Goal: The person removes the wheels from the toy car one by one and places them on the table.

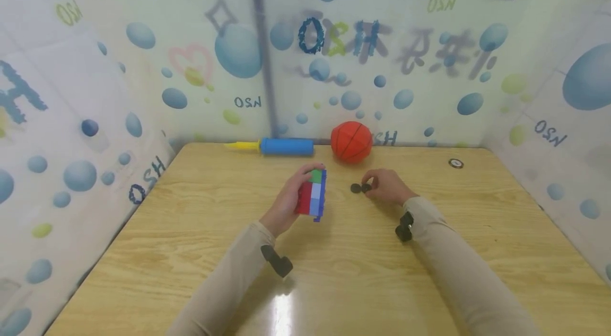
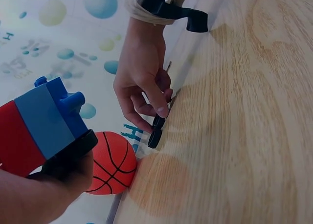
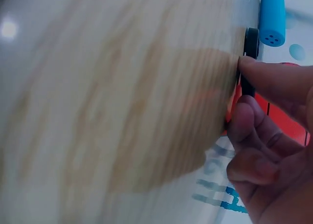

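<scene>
My left hand [image 1: 286, 201] grips a block of stacked toy bricks [image 1: 305, 199], raised over the middle of the table. Red, light blue, green and dark blue bricks show in it. In the left wrist view a black round part [image 2: 73, 153] sits against its lower side, partly hidden by the fingers. To the right, my right hand [image 1: 385, 186] pinches a small black disc [image 1: 366, 187] between thumb and fingers, low over the tabletop. A second black disc [image 1: 355, 187] lies just left of it. Both discs appear beside the fingertips [image 3: 247, 62] in the right wrist view.
A red ball [image 1: 351, 142] with black basketball lines rests at the table's back edge. Left of it lies a blue hand pump [image 1: 287, 146] with a yellow nozzle. A small round dark-rimmed piece [image 1: 455, 163] is at the back right. Printed curtains surround the wooden table [image 1: 191, 230].
</scene>
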